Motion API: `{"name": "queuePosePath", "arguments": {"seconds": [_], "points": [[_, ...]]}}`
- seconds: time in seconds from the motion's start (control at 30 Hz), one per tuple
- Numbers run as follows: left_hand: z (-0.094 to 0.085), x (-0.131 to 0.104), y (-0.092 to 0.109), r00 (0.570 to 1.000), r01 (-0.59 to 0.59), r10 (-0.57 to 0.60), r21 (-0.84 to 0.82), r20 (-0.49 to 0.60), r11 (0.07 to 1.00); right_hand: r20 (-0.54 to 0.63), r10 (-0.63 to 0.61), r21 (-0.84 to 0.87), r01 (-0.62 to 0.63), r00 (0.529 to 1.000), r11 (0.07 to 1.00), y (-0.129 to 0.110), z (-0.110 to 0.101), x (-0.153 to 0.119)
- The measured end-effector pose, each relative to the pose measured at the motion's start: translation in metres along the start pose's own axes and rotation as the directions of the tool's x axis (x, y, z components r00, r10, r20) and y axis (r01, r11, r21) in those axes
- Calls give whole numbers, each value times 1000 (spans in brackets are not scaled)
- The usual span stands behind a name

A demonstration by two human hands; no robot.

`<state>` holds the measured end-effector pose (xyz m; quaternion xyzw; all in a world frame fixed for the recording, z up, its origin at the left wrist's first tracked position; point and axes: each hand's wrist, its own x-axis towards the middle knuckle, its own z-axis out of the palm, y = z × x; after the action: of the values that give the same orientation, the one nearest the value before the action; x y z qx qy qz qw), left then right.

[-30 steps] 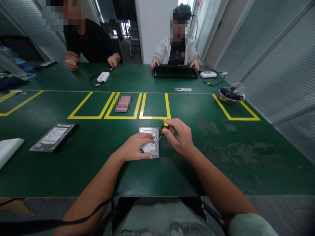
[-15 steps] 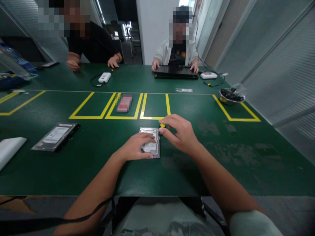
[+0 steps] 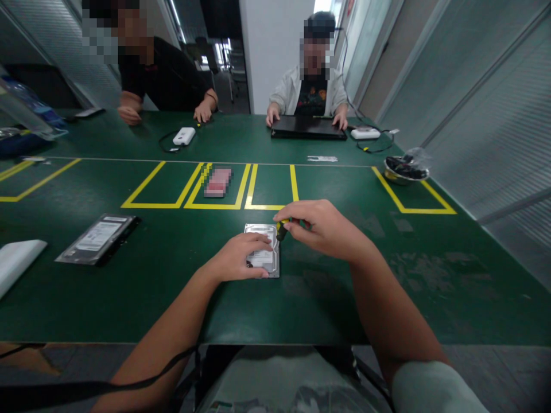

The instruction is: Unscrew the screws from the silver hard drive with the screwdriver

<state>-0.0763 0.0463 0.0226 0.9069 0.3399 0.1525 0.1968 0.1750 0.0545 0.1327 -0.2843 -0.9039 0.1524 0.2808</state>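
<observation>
Scuffed green tabletop [image 3: 322,312] fills most of the view. Thumb and fingertips of the right hand [image 3: 322,229] pinch a black-and-yellow screwdriver [image 3: 281,230] at the right edge of a bare hard disk drive [image 3: 262,260]; where its tip meets the drive cannot be made out. That drive lies flat under the left hand [image 3: 241,257], whose fingers are spread across its face rather than wrapped around it. Well left of those fingers is a second hard drive [image 3: 95,238] in a clear bag, and farther out, a white object [image 3: 19,261]. Just beyond the fingertips run yellow tape outlines [image 3: 271,206], one framing a blurred pinkish item [image 3: 218,182]. Far to the right of the right fingers, a metal bowl [image 3: 404,179] holds dark pieces [image 3: 403,166]. Farthest from the fingers, a person in a light jacket [image 3: 282,92] rests both hands on a black laptop [image 3: 308,127], and a person in a black shirt [image 3: 170,77] is near a white box [image 3: 184,136].
</observation>
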Motion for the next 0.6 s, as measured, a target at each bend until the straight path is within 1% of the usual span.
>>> {"name": "queuePosePath", "arguments": {"seconds": [0.13,0.23,0.33,0.43,0.5,0.6], "points": [[1,0,1,1000,2,-2,-6,-16,1000,15,-21,9,21,1000,1000,1,-1,0],[1,5,5,999,16,-17,-22,-45,1000,32,-51,19,51,998,999,0,-2,1],[3,13,9,996,58,-60,-21,-73,998,42,-66,20,65,997,998,-1,-2,1],[5,23,10,990,109,-106,29,-88,994,21,-73,18,72,997,997,-2,0,1],[6,29,10,991,119,-114,67,-75,991,9,-80,20,80,997,997,-3,1,2],[6,36,9,992,123,-121,80,-28,989,-4,-78,19,78,997,997,-3,3,3]]}}
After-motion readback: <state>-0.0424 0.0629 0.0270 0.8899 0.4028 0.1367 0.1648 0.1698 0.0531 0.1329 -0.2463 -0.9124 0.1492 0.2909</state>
